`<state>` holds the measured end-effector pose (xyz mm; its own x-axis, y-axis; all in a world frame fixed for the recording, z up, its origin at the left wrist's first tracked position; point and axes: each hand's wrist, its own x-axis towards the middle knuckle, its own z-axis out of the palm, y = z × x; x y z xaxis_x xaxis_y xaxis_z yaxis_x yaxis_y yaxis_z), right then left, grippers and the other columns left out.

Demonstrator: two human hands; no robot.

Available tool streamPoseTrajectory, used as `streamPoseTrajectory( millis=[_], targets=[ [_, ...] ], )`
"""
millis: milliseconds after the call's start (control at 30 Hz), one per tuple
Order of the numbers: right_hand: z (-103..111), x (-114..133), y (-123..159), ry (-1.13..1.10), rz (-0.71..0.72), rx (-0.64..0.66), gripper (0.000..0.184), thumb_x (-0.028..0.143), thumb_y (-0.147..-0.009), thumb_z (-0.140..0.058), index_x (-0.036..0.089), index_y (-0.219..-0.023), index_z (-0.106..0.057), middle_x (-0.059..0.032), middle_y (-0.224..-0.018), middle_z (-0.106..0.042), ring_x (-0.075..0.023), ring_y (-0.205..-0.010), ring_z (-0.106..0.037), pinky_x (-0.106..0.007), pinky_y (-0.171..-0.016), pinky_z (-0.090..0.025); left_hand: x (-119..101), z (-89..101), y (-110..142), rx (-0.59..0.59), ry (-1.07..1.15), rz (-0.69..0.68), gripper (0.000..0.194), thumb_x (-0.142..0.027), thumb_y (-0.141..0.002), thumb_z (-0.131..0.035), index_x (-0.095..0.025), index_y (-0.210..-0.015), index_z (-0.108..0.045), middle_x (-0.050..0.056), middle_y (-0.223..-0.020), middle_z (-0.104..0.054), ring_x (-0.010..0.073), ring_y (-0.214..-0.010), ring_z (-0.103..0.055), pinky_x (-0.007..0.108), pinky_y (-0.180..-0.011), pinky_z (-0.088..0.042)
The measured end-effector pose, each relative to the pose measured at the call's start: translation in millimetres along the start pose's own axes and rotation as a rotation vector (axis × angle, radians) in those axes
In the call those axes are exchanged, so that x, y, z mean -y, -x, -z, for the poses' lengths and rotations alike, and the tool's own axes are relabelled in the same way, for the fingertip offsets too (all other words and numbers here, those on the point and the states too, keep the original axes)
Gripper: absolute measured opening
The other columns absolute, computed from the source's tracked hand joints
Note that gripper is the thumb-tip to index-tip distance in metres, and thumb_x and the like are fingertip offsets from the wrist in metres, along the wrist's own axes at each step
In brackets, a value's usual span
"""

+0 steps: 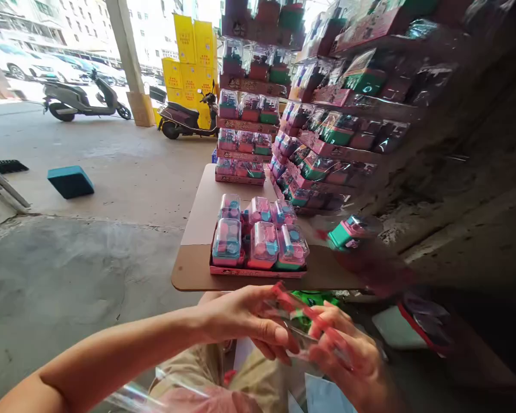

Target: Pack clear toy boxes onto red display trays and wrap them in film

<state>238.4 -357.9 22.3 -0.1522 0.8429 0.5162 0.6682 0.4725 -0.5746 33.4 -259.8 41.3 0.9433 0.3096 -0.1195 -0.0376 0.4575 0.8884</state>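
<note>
In front of my lap, both hands are on a clear plastic bag (298,330) with red edging, partly blurred. My left hand (258,321) comes in from the left, its thumb and fingers closed on the bag's near side. My right hand (348,344) pinches the red edge at the other side, smeared by motion. Just beyond them on the table is a pink tray (258,272) of several clear-lidded small boxes (264,244) with pink, teal and green bases. A single green and pink box (348,232) stands to the tray's right.
Stacked trays of similar boxes (249,120) rise at the table's far end and along the right wall. The brown table (193,267) has a rounded near corner. Scooters (83,97), yellow cartons (193,69) and a teal block (71,180) are farther off. Clear film (155,390) crosses my lap.
</note>
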Motion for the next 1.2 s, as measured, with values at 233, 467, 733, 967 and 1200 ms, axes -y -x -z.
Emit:
streamPoseTrajectory(
  millis=[233,467,733,967,1200],
  targets=[
    [-6,-34,36,-0.052,-0.596,0.174,0.045,0.059,-0.079,-0.054,0.019,-0.059,-0.053,0.001,-0.055,-0.051,-0.0131,-0.053,-0.049,-0.024,-0.049,-0.041,43,20.4,-36,-0.203,0.017,0.067,0.051,-0.064,-0.068,-0.064,-0.015,-0.079,-0.052,0.008,-0.076,-0.072,0.0168,-0.065,-0.069,0.02,-0.054,-0.045],
    [-23,-34,4,0.583,-0.04,-0.383,0.023,0.036,-0.086,-0.057,0.023,-0.104,-0.059,-0.0063,-0.089,-0.06,-0.0195,-0.083,-0.057,-0.032,-0.076,-0.047,47,28.0,-66,-0.149,-0.066,0.072,0.048,-0.06,-0.079,-0.053,-0.013,-0.088,-0.06,0.01,-0.079,-0.072,0.0189,-0.072,-0.069,0.025,-0.062,-0.048],
    [-43,-44,-30,0.162,-0.155,-0.146,0.018,0.035,-0.089,-0.052,0.024,-0.086,-0.066,-0.0016,-0.076,-0.062,-0.0141,-0.068,-0.059,-0.023,-0.06,-0.049,23,33.4,-63,-0.055,-0.225,0.033,0.043,-0.047,-0.086,-0.046,-0.01,-0.092,-0.068,0.012,-0.083,-0.072,0.0177,-0.076,-0.067,0.025,-0.071,-0.05],
    [-32,-49,-39,-0.327,-0.445,0.12,0.028,0.043,-0.083,-0.058,0.02,-0.074,-0.07,-0.0025,-0.071,-0.058,-0.0139,-0.066,-0.057,-0.022,-0.054,-0.044,11,43.2,-53,0.078,-0.674,-0.024,0.05,-0.046,-0.094,-0.032,-0.011,-0.103,-0.067,0.013,-0.1,-0.072,0.0193,-0.088,-0.067,0.024,-0.076,-0.049],
    [-47,-50,-31,-0.643,-0.639,-0.034,0.033,0.042,-0.076,-0.063,0.017,-0.055,-0.057,0.0019,-0.062,-0.046,-0.0099,-0.057,-0.043,-0.023,-0.055,-0.037,22,44.7,-58,0.059,-0.76,-0.051,0.042,-0.036,-0.094,-0.035,-0.012,-0.101,-0.068,0.01,-0.097,-0.073,0.0185,-0.088,-0.068,0.022,-0.075,-0.049]
  ],
)
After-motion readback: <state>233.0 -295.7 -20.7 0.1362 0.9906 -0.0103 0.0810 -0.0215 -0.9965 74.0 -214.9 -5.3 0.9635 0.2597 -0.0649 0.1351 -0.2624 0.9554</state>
